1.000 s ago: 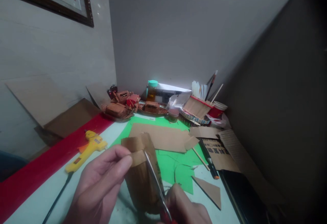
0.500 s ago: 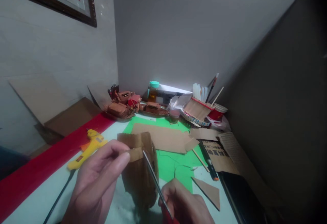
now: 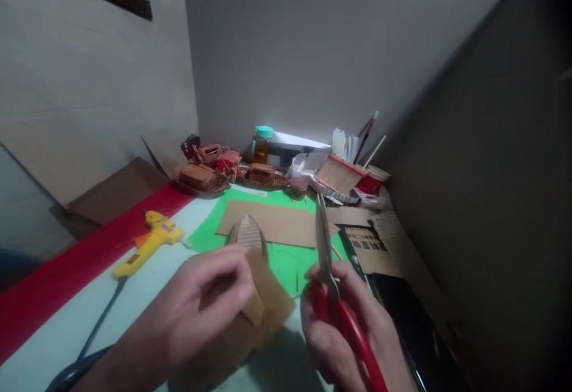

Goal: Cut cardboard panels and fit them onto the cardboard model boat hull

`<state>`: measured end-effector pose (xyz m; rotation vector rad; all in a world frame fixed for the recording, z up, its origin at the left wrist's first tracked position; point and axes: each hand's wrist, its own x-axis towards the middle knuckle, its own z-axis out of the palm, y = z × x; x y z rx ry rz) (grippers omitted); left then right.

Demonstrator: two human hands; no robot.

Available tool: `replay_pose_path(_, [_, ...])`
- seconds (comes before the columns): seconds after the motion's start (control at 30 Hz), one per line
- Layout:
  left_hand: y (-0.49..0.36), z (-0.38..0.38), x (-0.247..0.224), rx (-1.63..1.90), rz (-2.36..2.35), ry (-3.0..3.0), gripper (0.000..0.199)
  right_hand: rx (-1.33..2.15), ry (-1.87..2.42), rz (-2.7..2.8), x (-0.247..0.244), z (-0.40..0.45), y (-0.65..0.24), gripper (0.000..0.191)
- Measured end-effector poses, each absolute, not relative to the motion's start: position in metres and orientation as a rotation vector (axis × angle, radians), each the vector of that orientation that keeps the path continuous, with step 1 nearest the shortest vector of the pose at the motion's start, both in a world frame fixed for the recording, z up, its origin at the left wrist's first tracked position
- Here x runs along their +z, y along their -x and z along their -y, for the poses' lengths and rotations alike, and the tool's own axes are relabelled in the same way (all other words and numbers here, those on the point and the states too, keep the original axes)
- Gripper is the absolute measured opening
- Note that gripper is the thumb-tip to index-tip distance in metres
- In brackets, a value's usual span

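Observation:
My left hand [image 3: 201, 302] pinches a small brown cardboard strip [image 3: 254, 307] between thumb and fingertips. Beneath it lies a larger brown cardboard piece [image 3: 272, 299], blurred and partly covered by that hand. The pointed, ribbed end of a small model boat [image 3: 248, 234] shows just beyond my fingers. In my right hand [image 3: 344, 326] are red-handled scissors [image 3: 325, 249], their blades together and pointing up and away, apart from the cardboard.
A yellow glue gun [image 3: 154, 243] with a cable lies at the left. Brown model boats [image 3: 203, 177] line the back beside a green-capped bottle [image 3: 263, 145]. A cardboard sheet [image 3: 286, 223] rests on green paper [image 3: 205, 237]; a black flat object [image 3: 402, 302] is at the right.
The scissors have come away from the strip and turned upright. My left hand has moved right and lower with the strip. The larger cardboard has rotated, and the boat's ribbed end now shows. The view has shifted.

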<state>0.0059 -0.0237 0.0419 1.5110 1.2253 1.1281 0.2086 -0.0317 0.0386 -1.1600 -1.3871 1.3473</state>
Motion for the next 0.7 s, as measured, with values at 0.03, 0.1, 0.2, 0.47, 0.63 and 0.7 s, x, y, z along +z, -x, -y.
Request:
replay_pose_path(0.03, [-0.007,0.024,0.041,1.062,-1.23,-1.605,0.024,1.355,1.163,1.419,0.04,0.031,-0.209,0.043])
replay_pose_path(0.1, [-0.009,0.026,0.037,0.96,-1.232,-1.773,0.018,1.363,1.159,1.544,0.041,0.029,-0.208,0.03])
replay_pose_path(0.2, [-0.008,0.025,0.029,0.834,-1.192,-1.936,0.019,1.384,1.117,1.711,0.034,0.025,-0.204,0.019])
replay_pose_path(0.47, [-0.014,0.021,0.022,1.209,-1.277,-1.954,0.016,1.057,1.079,1.446,0.016,0.017,-0.199,0.013])
replay_pose_path(0.63, [-0.018,0.02,0.009,1.386,-1.204,-2.211,0.032,0.727,1.121,1.368,0.016,0.023,-0.194,0.012])
replay_pose_path(0.7, [-0.02,0.018,0.004,1.458,-1.185,-2.366,0.039,0.658,1.133,1.336,0.013,0.026,-0.19,0.012])
